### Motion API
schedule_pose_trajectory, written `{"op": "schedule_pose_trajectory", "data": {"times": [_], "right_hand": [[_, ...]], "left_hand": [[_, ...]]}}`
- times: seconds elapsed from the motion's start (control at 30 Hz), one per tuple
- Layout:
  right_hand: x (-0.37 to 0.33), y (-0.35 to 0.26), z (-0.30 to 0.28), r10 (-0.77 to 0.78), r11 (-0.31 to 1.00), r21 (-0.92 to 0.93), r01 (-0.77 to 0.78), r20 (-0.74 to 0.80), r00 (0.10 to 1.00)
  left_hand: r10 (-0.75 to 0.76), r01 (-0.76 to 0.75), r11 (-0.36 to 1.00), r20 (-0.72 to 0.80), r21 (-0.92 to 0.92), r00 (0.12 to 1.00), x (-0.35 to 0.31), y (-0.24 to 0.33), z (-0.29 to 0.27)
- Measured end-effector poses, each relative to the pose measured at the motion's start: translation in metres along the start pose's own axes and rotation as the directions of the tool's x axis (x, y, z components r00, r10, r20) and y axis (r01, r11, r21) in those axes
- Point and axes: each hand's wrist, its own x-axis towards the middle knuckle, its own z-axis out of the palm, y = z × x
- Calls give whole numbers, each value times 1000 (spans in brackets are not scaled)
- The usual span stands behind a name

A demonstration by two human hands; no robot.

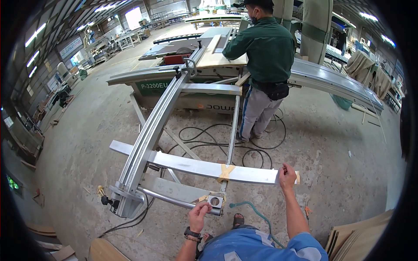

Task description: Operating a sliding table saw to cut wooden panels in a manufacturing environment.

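A long silver metal bar [196, 166] runs crosswise in front of me, with tan tape [225, 172] around it. My right hand [287, 176] is closed over its right end; a pale tip of the end shows past the hand. Lower down, a round metal tube [167, 198] leads to a corner with a square plate [215, 201] that has a round hole. My left hand [199, 217], a dark band on its wrist, has its fingers curled together at the tube's right end, beside the plate. These parts belong to the outrigger frame of a sliding table saw [187, 93].
A person [267, 52] in a dark green shirt stands at the saw, leaning over a wooden board [217, 59]. Black cables [209, 137] coil across the floor. A green hose [257, 209] lies near my feet. Wooden panels [361, 237] stand at lower right.
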Motion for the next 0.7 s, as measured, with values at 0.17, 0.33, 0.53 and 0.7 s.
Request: {"op": "schedule_pose_trajectory", "data": {"times": [0.17,0.33,0.53,0.7], "right_hand": [[2,2,1,36,998,47,-36,-1,999],[3,3,4,25,1000,17,-25,-13,1000],[5,5,3,10,1000,-8,-10,-16,1000],[6,1,1,23,1000,10,-23,-3,1000]], "left_hand": [[-14,15,1000,-23,27,1000,-6,0,0],[26,-28,999,-61,-29,998,-9,-1,-2],[32,-32,999,-60,5,998,-12,1,0],[48,-48,999,-64,-2,997,-12,-1,4]]}}
